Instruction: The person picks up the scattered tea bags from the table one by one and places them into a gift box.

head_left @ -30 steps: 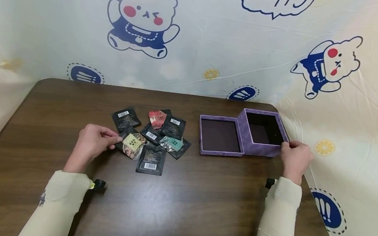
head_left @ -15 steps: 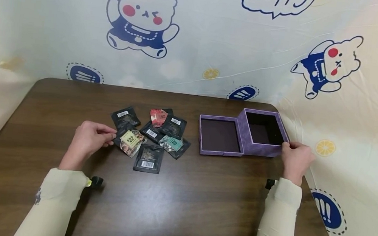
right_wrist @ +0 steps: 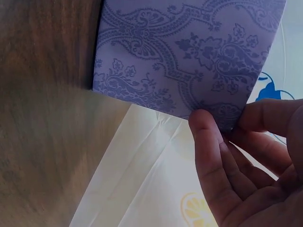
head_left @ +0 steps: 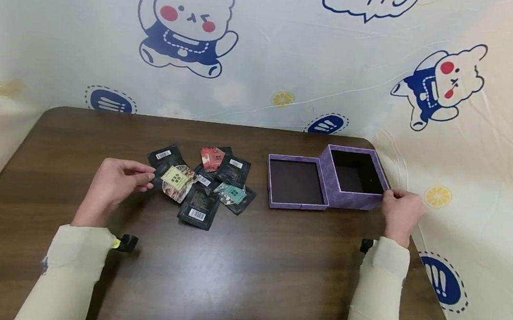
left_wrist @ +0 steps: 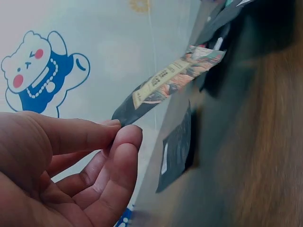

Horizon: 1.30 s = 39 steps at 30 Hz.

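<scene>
Currently in hand: apparently taking up one packet while the box is steadied.
Left hand (head_left: 117, 183): thumb and fingertips pinch the yellow-label packet (head_left: 175, 178) by its left end.
Packet's place: over the left side of the heap, tilted in the left wrist view; whether its far end touches the other packets (head_left: 198, 207) cannot be told.
Right hand (head_left: 402, 213): pinches the near right corner of the box (head_left: 353, 201).
Next move: probably calls for a light, firm pinch and a lift that leaves the neighbours undisturbed, with the box held steady.
Packets: flat, slightly creased, black, perhaps foil or film; likely to bend easily.
Box: deep, square-cornered, stiff-looking, purple with darker scrolling flowers, dark inside.
Tray (head_left: 294, 183): shallow, purple-rimmed, dark-floored, just left of the box.
Table (head_left: 244, 287): brown wood grain, softly glossy.
</scene>
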### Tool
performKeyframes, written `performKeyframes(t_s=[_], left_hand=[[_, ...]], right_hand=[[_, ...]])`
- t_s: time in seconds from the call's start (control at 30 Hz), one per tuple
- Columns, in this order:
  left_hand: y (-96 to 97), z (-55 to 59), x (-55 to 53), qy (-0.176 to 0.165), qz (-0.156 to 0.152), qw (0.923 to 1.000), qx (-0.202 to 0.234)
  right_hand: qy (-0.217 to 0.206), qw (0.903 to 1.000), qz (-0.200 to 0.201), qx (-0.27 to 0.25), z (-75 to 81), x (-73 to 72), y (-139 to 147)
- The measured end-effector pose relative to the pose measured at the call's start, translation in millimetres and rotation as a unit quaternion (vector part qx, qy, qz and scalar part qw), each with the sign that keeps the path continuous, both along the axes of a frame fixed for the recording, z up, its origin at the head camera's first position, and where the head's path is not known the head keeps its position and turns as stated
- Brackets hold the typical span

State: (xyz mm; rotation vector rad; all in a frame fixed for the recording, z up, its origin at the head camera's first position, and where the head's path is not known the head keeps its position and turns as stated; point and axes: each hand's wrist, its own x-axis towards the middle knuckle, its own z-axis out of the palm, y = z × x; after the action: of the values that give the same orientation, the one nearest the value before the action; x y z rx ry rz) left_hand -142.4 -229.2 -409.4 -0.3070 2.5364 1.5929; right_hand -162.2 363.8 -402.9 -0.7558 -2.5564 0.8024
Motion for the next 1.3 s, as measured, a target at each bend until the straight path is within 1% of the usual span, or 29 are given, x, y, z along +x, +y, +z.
performKeyframes(t_s=[0.07,0.17,0.23,0.3,0.4,0.47,0.53,0.63,0.7,0.77,0.87,0.9,0.97,1.07,1.1,1.13,1.2,1.3], left_hand=[[2.5,0.7,-1.5,0.003,0.003,0.9997,0.024],[8.1,1.8,-3.7,0.006,0.007,0.9970,0.077],[12.3,2.5,-5.5,0.006,0.009,0.9925,0.122],[16.9,3.7,-7.5,0.002,0.010,0.9865,0.164],[22.8,6.4,-10.4,0.000,0.012,0.9781,0.208],[26.3,8.3,-12.0,0.002,0.011,0.9754,0.220],[30.2,9.9,-13.3,0.005,0.007,0.9746,0.224],[37.8,10.6,-15.3,0.005,-0.002,0.9759,0.218],[43.9,10.6,-16.5,0.004,-0.008,0.9769,0.214],[51.0,10.2,-18.4,0.003,-0.013,0.9755,0.219],[64.2,10.2,-22.6,-0.001,-0.015,0.9699,0.243],[69.5,9.8,-24.6,-0.002,-0.016,0.9663,0.257],[81.4,10.4,-28.9,-0.009,-0.016,0.9625,0.271],[101.6,12.0,-35.3,-0.013,-0.027,0.9568,0.289],[108.9,12.3,-37.7,-0.013,-0.030,0.9528,0.302],[116.3,13.1,-39.4,-0.014,-0.034,0.9506,0.308],[130.6,13.2,-42.3,-0.011,-0.046,0.9421,0.332],[150.5,11.9,-44.1,-0.017,-0.057,0.9307,0.361]], right_hand=[[0.002,1.0000,-0.004,-0.004,0.9,0.1,1],[0.002,0.9999,-0.006,-0.010,1.8,0.0,2],[-0.001,0.9998,-0.011,-0.016,1.8,-0.6,3],[-0.007,0.9997,-0.013,-0.019,2.5,-1.9,5],[-0.020,0.9991,-0.009,-0.036,4.2,-5.1,6],[-0.026,0.9981,0.001,-0.056,6.0,-7.1,7],[-0.031,0.9962,0.010,-0.081,7.8,-8.8,8],[-0.032,0.9914,0.013,-0.126,10.4,-8.2,10],[-0.030,0.9886,0.013,-0.147,11.3,-7.1,11],[-0.025,0.9862,0.016,-0.163,11.9,-5.7,13],[-0.022,0.9849,0.021,-0.171,11.4,-4.7,15],[-0.022,0.9845,0.022,-0.173,11.2,-4.3,16],[-0.024,0.9834,0.020,-0.179,11.0,-3.3,18],[-0.023,0.9804,0.015,-0.195,10.4,-1.6,20],[-0.021,0.9795,0.012,-0.200,10.1,-0.9,21],[-0.017,0.9777,0.009,-0.209,9.6,-0.2,21],[-0.013,0.9755,0.004,-0.220,7.6,0.9,22],[-0.007,0.9729,-0.003,-0.231,4.1,2.6,24]])
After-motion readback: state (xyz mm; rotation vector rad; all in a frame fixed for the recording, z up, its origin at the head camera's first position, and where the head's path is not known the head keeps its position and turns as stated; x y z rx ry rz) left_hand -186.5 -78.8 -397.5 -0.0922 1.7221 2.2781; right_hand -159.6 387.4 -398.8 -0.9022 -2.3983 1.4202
